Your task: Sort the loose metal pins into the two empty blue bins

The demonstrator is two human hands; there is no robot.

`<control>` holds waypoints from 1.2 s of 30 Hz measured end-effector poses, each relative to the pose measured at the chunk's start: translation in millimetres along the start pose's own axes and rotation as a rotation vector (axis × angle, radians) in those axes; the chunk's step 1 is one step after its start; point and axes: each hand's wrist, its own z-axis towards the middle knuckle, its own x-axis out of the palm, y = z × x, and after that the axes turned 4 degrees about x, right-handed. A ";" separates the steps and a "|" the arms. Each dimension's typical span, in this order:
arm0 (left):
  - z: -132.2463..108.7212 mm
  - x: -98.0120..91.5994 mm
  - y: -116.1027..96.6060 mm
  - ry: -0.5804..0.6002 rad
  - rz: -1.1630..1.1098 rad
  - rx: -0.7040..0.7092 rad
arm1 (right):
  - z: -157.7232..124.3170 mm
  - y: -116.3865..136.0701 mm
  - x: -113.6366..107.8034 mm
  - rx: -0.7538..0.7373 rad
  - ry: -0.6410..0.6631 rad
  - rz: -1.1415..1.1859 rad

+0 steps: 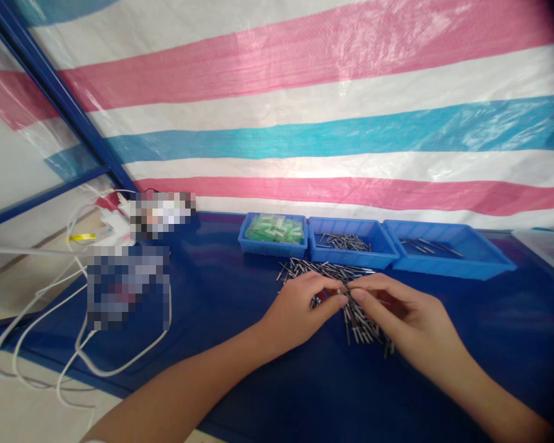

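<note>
Rods [361, 326] lie piled on the counter [305, 394], partly hidden by the left hand [293, 307] and right hand [427, 323]; each grip is narrow, whether on a rod I cannot tell.

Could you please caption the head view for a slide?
Left hand beside right hand above piled metal rods, near three blue bins.

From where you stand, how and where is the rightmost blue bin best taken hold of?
The rightmost blue bin is probably best gripped at its exposed right rim, the right hand coming from the right: its left end sits close beside the middle bin.
</note>
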 end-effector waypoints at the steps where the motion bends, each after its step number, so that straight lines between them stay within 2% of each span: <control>1: 0.1 -0.7 0.3 -0.013 -0.007 0.013 | 0.0 -0.2 -0.9 -0.008 0.010 -0.001; 5: 0.5 -4.0 0.0 -0.095 -0.038 0.035 | 1.2 -2.0 -2.4 0.014 0.076 -0.045; 8: 0.1 -5.5 -0.7 -0.087 0.000 0.020 | 3.8 -4.0 -2.3 0.102 0.134 -0.037; 10: -0.9 -5.7 -0.7 -0.044 0.088 0.008 | 8.6 -5.3 -5.3 0.199 0.025 0.079; 14: -5.1 -4.7 2.0 0.076 0.402 0.029 | 27.4 -10.5 -29.2 0.291 -0.400 0.439; 16: -7.3 -3.4 4.1 0.130 0.518 0.045 | 38.1 -17.0 -48.9 0.337 -0.466 0.529; 20: -8.8 -0.6 7.3 0.197 0.611 0.057 | 51.8 -34.6 -81.5 0.437 -0.407 0.588; 23: -7.3 0.5 7.8 0.207 0.633 0.046 | 52.9 -40.3 -85.0 0.455 -0.343 0.584; 30: -4.0 2.9 7.1 0.208 0.675 0.027 | 37.2 -22.3 -45.1 0.435 -0.208 0.462; 33: -3.9 4.5 8.3 0.203 0.680 0.018 | 29.3 -15.4 -30.0 0.410 -0.136 0.327; 36: -3.1 5.4 9.7 0.190 0.672 0.008 | 23.1 -13.8 -20.4 0.313 -0.053 0.131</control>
